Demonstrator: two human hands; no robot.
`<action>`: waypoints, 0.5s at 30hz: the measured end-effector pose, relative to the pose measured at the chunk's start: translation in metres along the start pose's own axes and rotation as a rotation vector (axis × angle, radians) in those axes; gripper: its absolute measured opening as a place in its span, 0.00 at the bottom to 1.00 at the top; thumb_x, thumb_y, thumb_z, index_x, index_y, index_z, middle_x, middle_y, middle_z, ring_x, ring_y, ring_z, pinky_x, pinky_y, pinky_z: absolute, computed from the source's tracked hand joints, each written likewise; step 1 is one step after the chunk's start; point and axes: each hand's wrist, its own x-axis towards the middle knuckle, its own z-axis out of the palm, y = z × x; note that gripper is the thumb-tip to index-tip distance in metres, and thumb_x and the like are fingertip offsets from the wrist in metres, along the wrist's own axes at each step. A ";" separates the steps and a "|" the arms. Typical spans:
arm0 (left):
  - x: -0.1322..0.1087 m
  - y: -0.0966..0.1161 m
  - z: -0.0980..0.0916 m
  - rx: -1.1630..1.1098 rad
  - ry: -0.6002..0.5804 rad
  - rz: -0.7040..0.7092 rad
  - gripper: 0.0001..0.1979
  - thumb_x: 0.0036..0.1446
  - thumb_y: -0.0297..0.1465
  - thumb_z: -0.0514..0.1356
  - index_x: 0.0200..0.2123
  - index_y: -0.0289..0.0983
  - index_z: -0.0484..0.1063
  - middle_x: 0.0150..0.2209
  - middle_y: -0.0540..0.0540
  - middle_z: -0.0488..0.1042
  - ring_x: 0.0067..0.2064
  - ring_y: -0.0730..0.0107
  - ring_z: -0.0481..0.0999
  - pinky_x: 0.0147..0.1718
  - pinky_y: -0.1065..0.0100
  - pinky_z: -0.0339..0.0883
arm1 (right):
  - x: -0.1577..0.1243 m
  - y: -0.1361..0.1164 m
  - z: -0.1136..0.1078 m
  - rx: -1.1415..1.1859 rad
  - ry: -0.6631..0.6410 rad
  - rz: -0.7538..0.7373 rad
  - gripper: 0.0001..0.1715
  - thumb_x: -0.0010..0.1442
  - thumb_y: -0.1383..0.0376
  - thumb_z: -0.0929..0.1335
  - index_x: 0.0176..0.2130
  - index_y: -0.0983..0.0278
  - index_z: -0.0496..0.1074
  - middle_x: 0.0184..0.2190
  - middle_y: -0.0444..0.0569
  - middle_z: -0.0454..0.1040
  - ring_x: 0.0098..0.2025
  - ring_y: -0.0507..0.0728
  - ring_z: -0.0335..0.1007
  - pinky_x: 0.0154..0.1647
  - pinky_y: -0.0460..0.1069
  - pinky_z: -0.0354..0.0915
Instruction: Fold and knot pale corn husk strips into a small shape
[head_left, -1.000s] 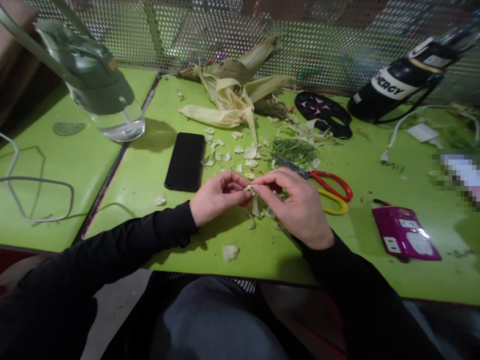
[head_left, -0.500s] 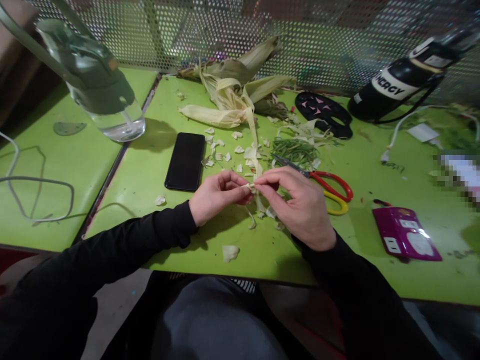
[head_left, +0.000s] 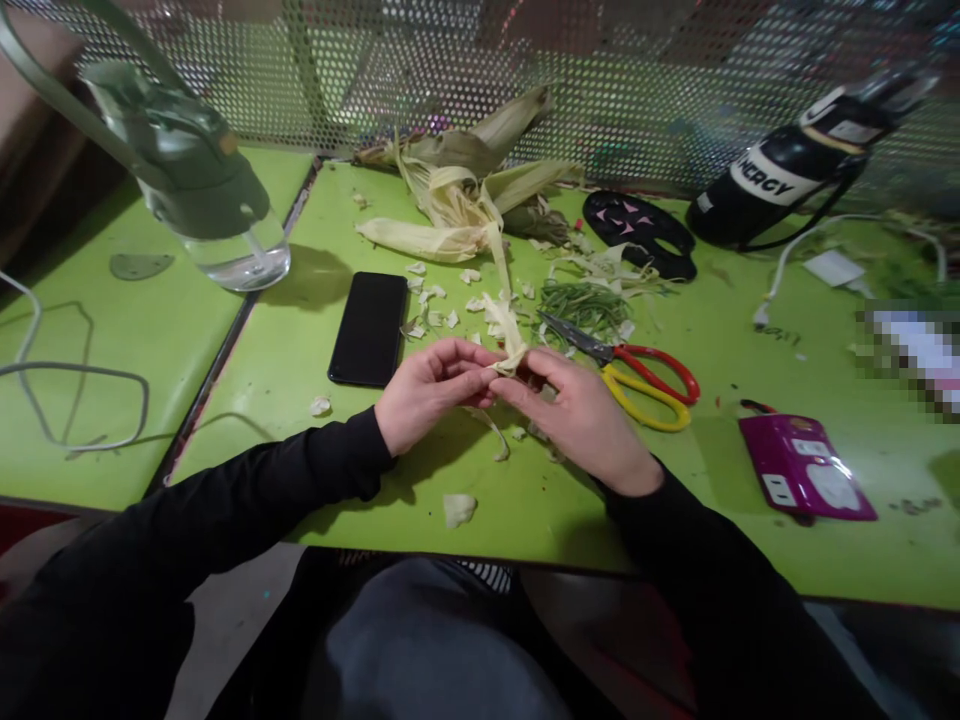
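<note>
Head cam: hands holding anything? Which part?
Yes. Both the left hand and right hand pinch a pale corn husk strip at its lower end, fingertips meeting; the rest sticks up free.

We note a dry, fibrous, matt husk strip (head_left: pixel 504 335), a glossy painted tabletop (head_left: pixel 300 340), and plastic-handled metal scissors (head_left: pixel 630 370).

Pretty dim overall, light from above, soft shadows under the hands, mild glare on the green counter (head_left: pixel 420 520), edges bend fisheye-style, far right blurred.
</note>
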 end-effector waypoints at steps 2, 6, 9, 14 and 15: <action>0.000 0.000 -0.001 0.028 -0.013 0.004 0.07 0.55 0.20 0.62 0.36 0.32 0.67 0.26 0.52 0.78 0.25 0.81 0.76 0.30 0.76 0.74 | 0.000 0.001 0.005 0.128 0.007 0.049 0.16 0.61 0.54 0.69 0.32 0.64 0.73 0.28 0.45 0.69 0.30 0.53 0.65 0.31 0.49 0.61; 0.000 0.003 -0.003 0.103 0.006 -0.007 0.08 0.56 0.21 0.62 0.34 0.33 0.65 0.23 0.53 0.76 0.26 0.79 0.77 0.29 0.76 0.73 | -0.002 0.003 0.013 0.392 0.084 0.101 0.12 0.58 0.56 0.71 0.36 0.62 0.76 0.32 0.45 0.73 0.34 0.53 0.68 0.36 0.49 0.65; 0.000 0.006 -0.001 0.156 0.019 -0.043 0.07 0.56 0.21 0.62 0.33 0.32 0.65 0.23 0.52 0.76 0.26 0.79 0.77 0.28 0.77 0.72 | -0.001 0.003 0.017 0.532 0.158 0.151 0.10 0.56 0.58 0.73 0.34 0.62 0.76 0.32 0.43 0.74 0.33 0.51 0.69 0.36 0.48 0.67; -0.002 0.006 0.002 0.237 -0.010 -0.080 0.06 0.56 0.22 0.62 0.32 0.32 0.66 0.24 0.52 0.76 0.26 0.80 0.76 0.27 0.77 0.71 | -0.001 0.010 0.026 0.675 0.265 0.179 0.09 0.54 0.58 0.75 0.33 0.60 0.77 0.29 0.40 0.75 0.30 0.48 0.69 0.36 0.46 0.67; -0.003 0.005 0.002 0.252 -0.023 -0.083 0.06 0.56 0.23 0.62 0.32 0.33 0.66 0.24 0.51 0.76 0.26 0.80 0.76 0.27 0.77 0.70 | -0.001 0.012 0.028 0.707 0.288 0.181 0.09 0.53 0.58 0.75 0.34 0.59 0.77 0.29 0.40 0.75 0.29 0.48 0.68 0.35 0.45 0.67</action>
